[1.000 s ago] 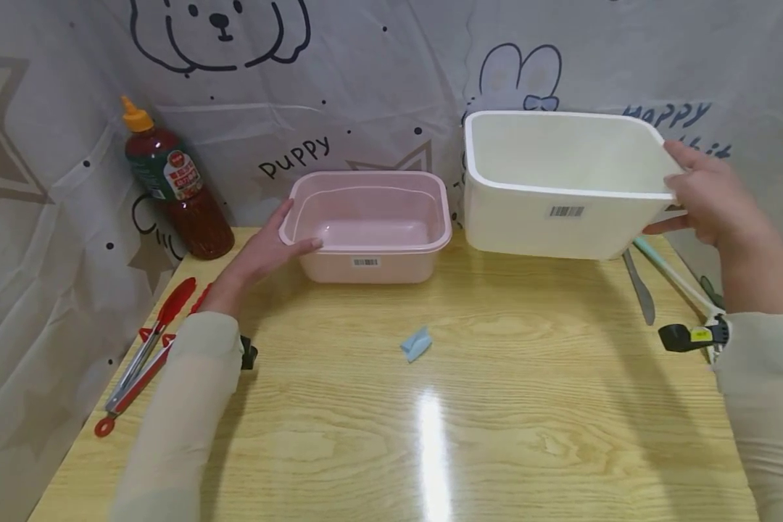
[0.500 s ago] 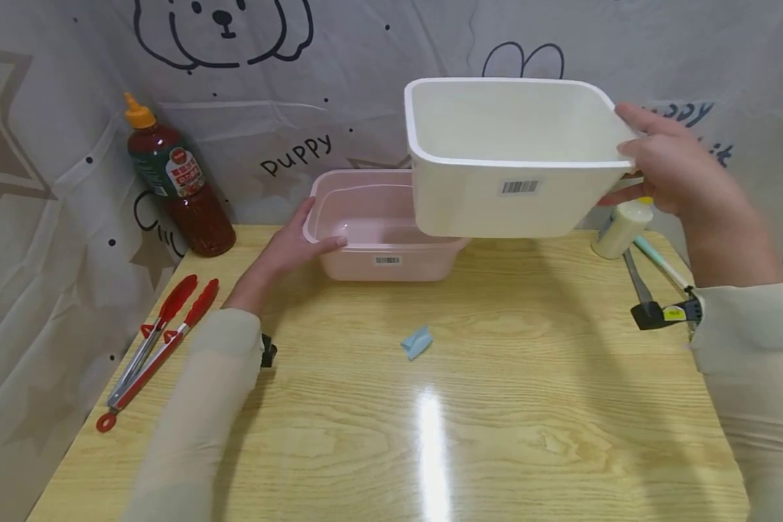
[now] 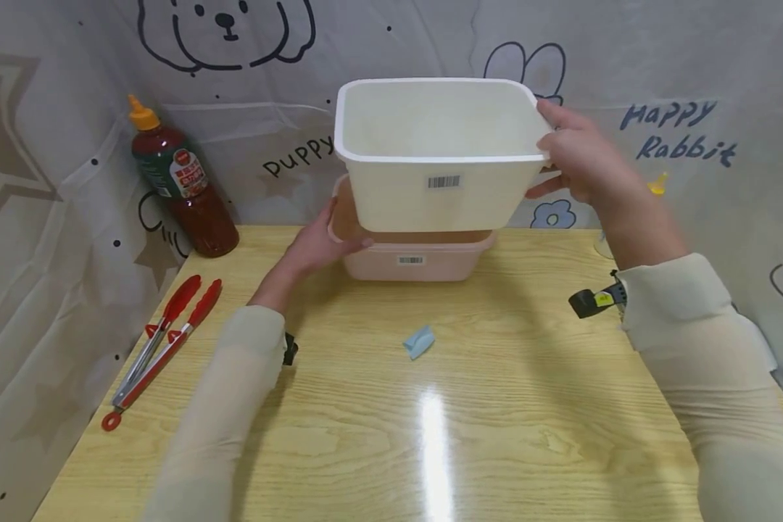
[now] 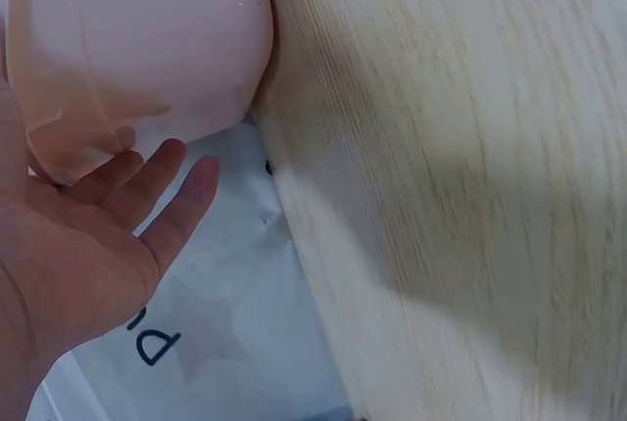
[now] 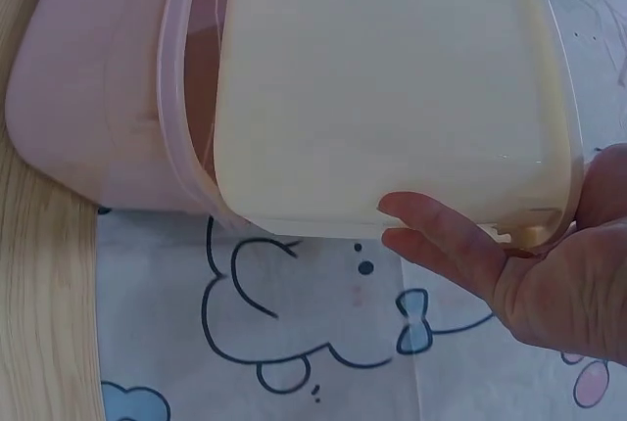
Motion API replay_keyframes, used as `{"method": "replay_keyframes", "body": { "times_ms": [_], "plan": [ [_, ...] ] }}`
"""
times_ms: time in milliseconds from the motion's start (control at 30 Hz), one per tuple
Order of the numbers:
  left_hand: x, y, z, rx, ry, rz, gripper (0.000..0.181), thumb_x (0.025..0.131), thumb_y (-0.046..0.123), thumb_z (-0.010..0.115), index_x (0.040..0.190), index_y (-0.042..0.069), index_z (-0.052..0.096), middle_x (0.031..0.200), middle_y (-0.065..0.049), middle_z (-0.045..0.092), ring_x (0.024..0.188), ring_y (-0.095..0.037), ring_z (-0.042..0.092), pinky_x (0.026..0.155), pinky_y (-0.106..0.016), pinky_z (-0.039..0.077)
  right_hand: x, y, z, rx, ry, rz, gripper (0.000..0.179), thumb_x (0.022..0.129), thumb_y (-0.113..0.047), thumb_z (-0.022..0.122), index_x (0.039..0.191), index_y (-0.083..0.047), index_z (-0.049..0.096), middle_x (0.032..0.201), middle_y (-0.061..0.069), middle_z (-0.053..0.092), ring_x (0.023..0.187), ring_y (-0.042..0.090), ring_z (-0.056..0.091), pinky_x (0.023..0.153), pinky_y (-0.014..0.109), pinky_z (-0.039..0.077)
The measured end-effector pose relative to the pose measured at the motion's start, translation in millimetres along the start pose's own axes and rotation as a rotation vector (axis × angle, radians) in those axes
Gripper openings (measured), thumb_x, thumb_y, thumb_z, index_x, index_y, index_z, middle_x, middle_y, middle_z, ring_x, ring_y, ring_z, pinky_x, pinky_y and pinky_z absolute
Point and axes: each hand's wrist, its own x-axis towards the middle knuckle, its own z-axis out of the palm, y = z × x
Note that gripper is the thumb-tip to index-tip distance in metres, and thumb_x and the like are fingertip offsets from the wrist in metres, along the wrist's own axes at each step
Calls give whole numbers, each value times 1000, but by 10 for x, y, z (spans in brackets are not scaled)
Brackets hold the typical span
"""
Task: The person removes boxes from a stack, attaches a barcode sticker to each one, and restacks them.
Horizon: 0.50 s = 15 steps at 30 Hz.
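Note:
A white rectangular plastic bin [image 3: 398, 194] is held over a smaller pink bin [image 3: 446, 267], which stands at the back of the table. My right hand [image 3: 581, 156] grips the white bin by its right end, thumb at the rim and fingers under it. In the right wrist view the white bin's base [image 5: 372, 88] is at the pink bin's opening; whether they touch I cannot tell. My left hand [image 3: 316, 243] holds the left end of the pink bin, thumb over the front rim. In the left wrist view its fingers [image 4: 181, 215] lie along the pink wall [image 4: 176, 39].
A sauce bottle [image 3: 185, 188] with an orange cap stands at back left. Red-tipped tongs [image 3: 159, 348] lie at the left edge. A crumpled light-blue scrap [image 3: 420, 342] is mid-table. A yellow-tipped bottle [image 3: 657, 184] is mostly hidden behind the right forearm. Patterned cloth [image 3: 391, 58] hangs behind.
My right hand has carried the white bin up and leftward, from beside the pink bin to over it. My left hand and the pink bin have shifted right.

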Motion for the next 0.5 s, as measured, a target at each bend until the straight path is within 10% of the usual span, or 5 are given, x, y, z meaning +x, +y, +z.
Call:
{"method": "replay_keyframes", "body": {
  "times_ms": [500],
  "plan": [
    [-16,31,46,-6,43,48,119,76,64,80,163,38,4,168,-10,27,154,-36,27,122,-61,27,139,114,335,6,-56,17,72,105,-14,35,164,-31,-3,159,13,38,118,28,59,88,47,61]
  ]
}}
